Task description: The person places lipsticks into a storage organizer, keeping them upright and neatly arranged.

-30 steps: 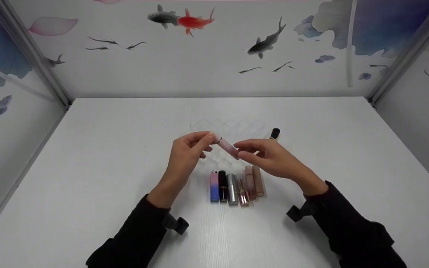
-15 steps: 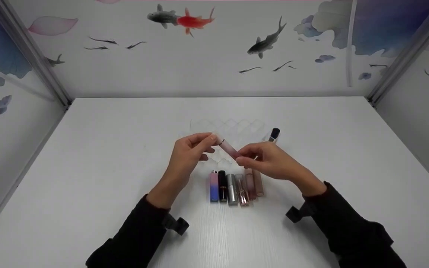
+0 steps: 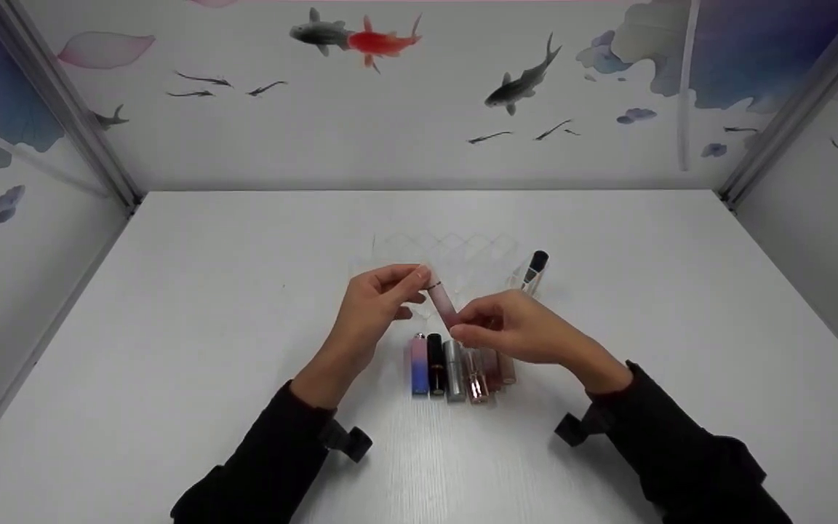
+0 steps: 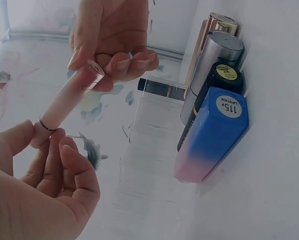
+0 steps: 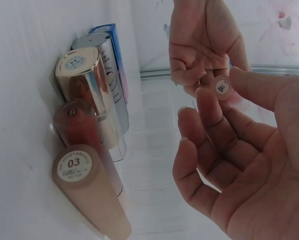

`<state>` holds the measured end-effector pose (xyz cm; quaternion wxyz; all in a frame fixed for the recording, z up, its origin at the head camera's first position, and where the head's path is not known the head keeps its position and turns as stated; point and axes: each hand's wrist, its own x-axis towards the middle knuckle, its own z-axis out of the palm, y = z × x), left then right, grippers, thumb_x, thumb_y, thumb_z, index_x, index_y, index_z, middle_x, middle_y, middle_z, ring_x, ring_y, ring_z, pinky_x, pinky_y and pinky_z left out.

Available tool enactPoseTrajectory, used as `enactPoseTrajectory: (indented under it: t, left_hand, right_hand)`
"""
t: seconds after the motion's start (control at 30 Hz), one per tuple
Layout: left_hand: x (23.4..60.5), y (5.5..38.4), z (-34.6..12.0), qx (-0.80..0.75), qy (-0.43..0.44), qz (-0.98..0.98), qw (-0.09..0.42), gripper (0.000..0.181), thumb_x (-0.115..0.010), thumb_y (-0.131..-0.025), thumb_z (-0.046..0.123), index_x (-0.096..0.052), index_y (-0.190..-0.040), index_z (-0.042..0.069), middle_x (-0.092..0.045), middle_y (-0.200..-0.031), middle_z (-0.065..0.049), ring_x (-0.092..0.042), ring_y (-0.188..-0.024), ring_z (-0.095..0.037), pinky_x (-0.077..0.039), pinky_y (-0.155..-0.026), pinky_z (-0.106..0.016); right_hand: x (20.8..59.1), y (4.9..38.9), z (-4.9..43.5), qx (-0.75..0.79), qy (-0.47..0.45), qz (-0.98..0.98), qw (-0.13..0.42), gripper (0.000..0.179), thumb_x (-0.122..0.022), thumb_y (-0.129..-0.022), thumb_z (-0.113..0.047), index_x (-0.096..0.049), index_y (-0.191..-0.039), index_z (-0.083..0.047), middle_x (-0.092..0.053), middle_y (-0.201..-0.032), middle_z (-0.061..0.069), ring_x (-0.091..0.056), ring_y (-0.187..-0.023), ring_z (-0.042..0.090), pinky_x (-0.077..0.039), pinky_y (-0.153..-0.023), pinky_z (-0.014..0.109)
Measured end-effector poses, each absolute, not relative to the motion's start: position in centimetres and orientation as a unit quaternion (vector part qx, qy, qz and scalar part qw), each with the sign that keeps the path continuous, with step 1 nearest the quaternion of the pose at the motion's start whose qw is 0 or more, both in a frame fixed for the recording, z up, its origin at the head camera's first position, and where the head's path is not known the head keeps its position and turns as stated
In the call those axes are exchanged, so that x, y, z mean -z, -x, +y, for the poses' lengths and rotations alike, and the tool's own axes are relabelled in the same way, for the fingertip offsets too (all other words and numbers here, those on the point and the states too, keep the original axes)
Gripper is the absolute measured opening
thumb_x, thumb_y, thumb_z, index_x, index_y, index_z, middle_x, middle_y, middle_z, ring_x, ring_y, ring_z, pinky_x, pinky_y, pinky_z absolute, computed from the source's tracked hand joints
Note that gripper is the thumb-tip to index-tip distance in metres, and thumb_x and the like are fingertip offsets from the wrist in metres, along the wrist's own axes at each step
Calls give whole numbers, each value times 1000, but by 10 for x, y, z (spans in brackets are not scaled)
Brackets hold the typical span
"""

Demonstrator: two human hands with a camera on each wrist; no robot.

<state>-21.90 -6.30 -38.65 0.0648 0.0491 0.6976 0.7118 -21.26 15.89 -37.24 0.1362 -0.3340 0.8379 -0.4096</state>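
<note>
A pink gradient lip gloss tube (image 3: 442,302) with a dark ring near its cap slants between both hands, above the table. My left hand (image 3: 372,313) pinches its pale cap end between thumb and fingers. At the reddish lower end, my right hand (image 3: 528,327) pinches the base with thumb and forefinger; the round base label shows in the right wrist view. Just below lies a row of lip products: a pink-and-blue lipstick (image 3: 419,367), a black one (image 3: 436,367), a silver one (image 3: 454,371), a rose-gold one (image 3: 476,384), a reddish tube (image 5: 79,122) and a beige tube (image 5: 94,195).
Behind the hands stands a clear divided organizer (image 3: 463,251), partly hidden by them. A black-capped tube (image 3: 535,266) leans at its right end. White panels printed with fish (image 3: 521,84) enclose the white table (image 3: 208,291) at the back and sides.
My right hand has closed its thumb and forefinger on the tube's lower end and come slightly nearer and left. The tube has tipped steeper, and my left hand has shifted slightly right and down.
</note>
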Motion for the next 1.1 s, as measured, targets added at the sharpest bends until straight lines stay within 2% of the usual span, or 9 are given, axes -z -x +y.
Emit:
enactPoseTrajectory:
  t: [0.17,0.3,0.47,0.63,0.83,1.0,1.1]
  left_hand:
    - [391,218,-59,-701,-51,708,67,37,-68,-84,43,-70,-107,14,-71,-94,-2,-63,-92,-25,-53,-77,-37]
    - [393,219,-56,-697,-53,712,71,36,-67,-85,41,-70,-107,13,-70,-92,0,-62,-92,-26,-53,-77,-38]
    - [395,219,-54,-690,-56,718,73,30,-65,-88,35,-70,-108,12,-70,-90,1,-61,-92,-30,-52,-74,-35]
    - [382,210,-53,-686,-61,721,71,26,-64,-90,29,-70,-107,9,-69,-88,0,-60,-89,-30,-51,-73,-33]
    - [376,205,-53,-689,-69,718,67,25,-64,-90,29,-71,-105,10,-68,-86,2,-58,-82,-21,-50,-69,-29]
    - [380,208,-53,-689,-65,719,72,24,-65,-90,28,-71,-104,10,-68,-86,2,-58,-82,-22,-49,-68,-29]
    - [391,216,-52,-689,-64,719,72,25,-65,-89,30,-71,-105,11,-68,-86,2,-57,-82,-22,-49,-68,-29]
  right_hand:
    - [388,215,157,408,349,831,144,18,-60,-93,-29,-69,-89,-14,-58,-69,-5,-49,-59,3,-43,-55,19]
    - [394,215,155,410,363,824,147,25,-59,-92,-36,-67,-83,-14,-54,-63,-6,-47,-53,3,-40,-48,19]
    - [397,215,154,407,364,823,158,34,-58,-92,-41,-67,-85,-9,-58,-64,-1,-49,-54,3,-44,-48,21]
    - [397,215,154,406,367,822,159,35,-58,-92,-42,-67,-84,-9,-56,-64,-4,-48,-54,3,-42,-48,21]
    - [397,214,153,405,371,819,163,36,-58,-92,-41,-67,-84,-8,-60,-66,10,-51,-54,4,-44,-49,22]
    - [396,213,152,400,371,822,162,35,-58,-92,-42,-67,-81,-10,-56,-63,0,-50,-53,4,-44,-47,22]
    - [395,213,151,398,372,823,163,34,-57,-92,-42,-66,-81,-12,-57,-63,1,-50,-53,3,-44,-48,22]
